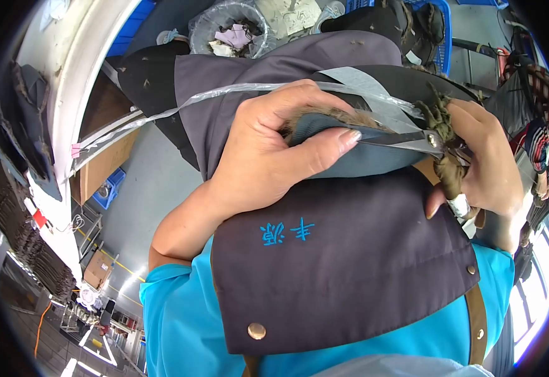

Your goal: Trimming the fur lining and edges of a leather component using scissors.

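Note:
My left hand [280,141] pinches a blue-grey fabric piece [362,162] edged with brown fur [315,115]; its thumb lies on top near the fur. In my right hand [491,157] is a pair of scissors [400,139], their handles wrapped in olive cloth. The blades point left along the fabric, their tips near my left thumb; how far apart the blades are is hard to tell. A pale grey strip [359,85] lies behind the blades. A clear plastic strip [224,90] stretches from the left toward the scissors.
Over my lap lies grey and black cloth [202,119]. Beyond it stand a plastic-lined bin [196,31] with scraps and a blue crate [445,38] with dark pieces. A white machine or table edge [80,94] curves along the left. A smaller blue basket [110,188] sits on the floor.

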The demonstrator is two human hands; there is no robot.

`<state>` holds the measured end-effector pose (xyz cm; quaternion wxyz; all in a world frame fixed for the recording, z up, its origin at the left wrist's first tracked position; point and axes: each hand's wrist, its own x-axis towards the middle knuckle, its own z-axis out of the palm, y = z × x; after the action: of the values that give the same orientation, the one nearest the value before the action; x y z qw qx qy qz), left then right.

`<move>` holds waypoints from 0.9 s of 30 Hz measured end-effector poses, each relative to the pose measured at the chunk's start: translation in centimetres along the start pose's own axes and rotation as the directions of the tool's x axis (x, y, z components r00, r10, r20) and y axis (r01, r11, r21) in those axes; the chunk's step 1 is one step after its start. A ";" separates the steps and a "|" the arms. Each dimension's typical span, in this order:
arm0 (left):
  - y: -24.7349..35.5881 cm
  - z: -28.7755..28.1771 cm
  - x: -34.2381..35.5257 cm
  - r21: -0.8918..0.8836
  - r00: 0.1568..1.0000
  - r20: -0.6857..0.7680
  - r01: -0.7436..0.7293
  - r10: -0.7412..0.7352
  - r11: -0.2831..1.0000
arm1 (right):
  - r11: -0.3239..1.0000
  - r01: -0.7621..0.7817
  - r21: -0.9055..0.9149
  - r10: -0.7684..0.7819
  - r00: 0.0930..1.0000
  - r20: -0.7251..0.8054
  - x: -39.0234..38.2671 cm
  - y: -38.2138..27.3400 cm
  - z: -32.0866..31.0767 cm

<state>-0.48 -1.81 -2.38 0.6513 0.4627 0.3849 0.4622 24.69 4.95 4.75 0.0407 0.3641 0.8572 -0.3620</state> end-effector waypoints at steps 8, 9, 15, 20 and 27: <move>-0.1 0.1 -0.3 -0.021 1.000 0.003 -0.030 0.030 0.999 | 0.994 0.108 0.000 -0.108 0.992 -0.063 1.4 -1.1 0.6; -0.1 0.1 -0.3 -0.021 1.000 0.009 -0.026 0.026 0.999 | 0.994 0.109 0.000 -0.109 0.992 -0.063 1.4 -1.1 0.6; -0.2 0.1 -0.4 -0.051 1.000 -0.012 -0.025 0.024 0.998 | 0.992 0.113 -0.057 -0.120 0.981 -0.154 1.3 -0.9 1.0; -0.2 0.0 -0.3 -0.034 1.000 -0.002 -0.011 0.011 0.999 | 0.994 -0.005 -0.109 0.009 0.999 0.037 0.8 -0.5 0.5; -0.3 0.1 -0.3 -0.008 0.999 -0.021 -0.024 0.024 1.000 | 0.994 0.000 -0.113 0.004 0.999 0.037 1.1 -0.4 0.5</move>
<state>-0.40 -2.21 -2.59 0.6434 0.4597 0.3843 0.4764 23.55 5.08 4.21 0.0774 0.3551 0.8750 -0.3198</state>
